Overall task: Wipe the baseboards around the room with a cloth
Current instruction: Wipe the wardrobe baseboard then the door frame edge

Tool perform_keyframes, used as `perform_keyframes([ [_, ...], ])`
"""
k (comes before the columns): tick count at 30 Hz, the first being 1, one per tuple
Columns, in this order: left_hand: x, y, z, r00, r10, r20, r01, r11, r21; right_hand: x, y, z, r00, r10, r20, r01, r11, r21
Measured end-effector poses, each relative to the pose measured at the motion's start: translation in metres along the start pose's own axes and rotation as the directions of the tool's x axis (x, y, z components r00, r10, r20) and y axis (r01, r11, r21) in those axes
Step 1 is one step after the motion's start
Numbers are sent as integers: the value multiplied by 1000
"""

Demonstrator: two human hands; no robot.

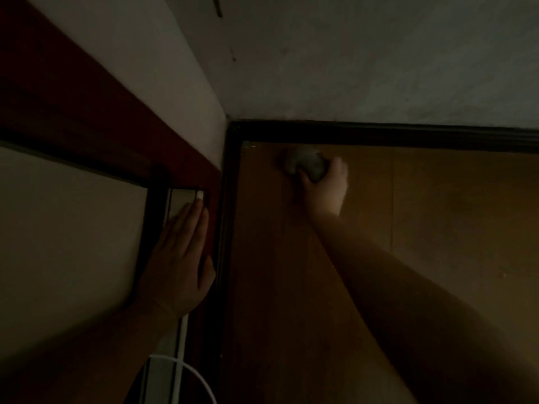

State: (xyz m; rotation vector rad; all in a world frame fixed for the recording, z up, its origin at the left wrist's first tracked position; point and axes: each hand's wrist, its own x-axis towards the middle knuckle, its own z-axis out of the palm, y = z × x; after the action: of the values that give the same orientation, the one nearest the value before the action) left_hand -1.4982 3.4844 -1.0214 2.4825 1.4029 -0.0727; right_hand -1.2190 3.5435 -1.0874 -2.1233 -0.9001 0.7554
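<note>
The scene is dim. A dark baseboard [379, 135] runs along the foot of the far wall and turns at the corner down the left wall [230, 228]. My right hand [325, 185] grips a bunched grey cloth [306, 163] on the wooden floor just below the far baseboard, close to the corner. My left hand [180, 258] lies flat with straight fingers against a pale panel of the furniture on the left, holding nothing.
A dark red and cream piece of furniture [87, 112] fills the left side. A white cable [192, 371] loops at the bottom by my left forearm. Brown wooden floor [437, 243] stretches to the right. A grey wall [379, 53] rises above the baseboard.
</note>
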Motion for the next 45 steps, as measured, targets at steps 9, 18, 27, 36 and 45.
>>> perform_keyframes([
  [9, 0, 1, -1, 1000, 21, -7, -21, 1000, -4, 0, -53, 85, 995, 100, 23, -103, 987, 124],
  [18, 2, 1, -1, 1000, 20, -12, -20, 1000, -3, 24, -13, 28, 997, 32, -67, -28, 997, 68],
  [27, 3, -3, 4, 999, 27, -45, -26, 999, 22, 66, 59, -93, 978, 35, -208, -39, 999, -18],
  [36, 7, 0, 1, 999, -9, 38, 6, 996, 90, 103, 114, -193, 967, 46, -251, -79, 989, -124],
  [45, 24, 4, 32, 985, 16, 171, -61, 963, 264, 81, 145, -261, 979, 1, -205, -34, 987, -159],
])
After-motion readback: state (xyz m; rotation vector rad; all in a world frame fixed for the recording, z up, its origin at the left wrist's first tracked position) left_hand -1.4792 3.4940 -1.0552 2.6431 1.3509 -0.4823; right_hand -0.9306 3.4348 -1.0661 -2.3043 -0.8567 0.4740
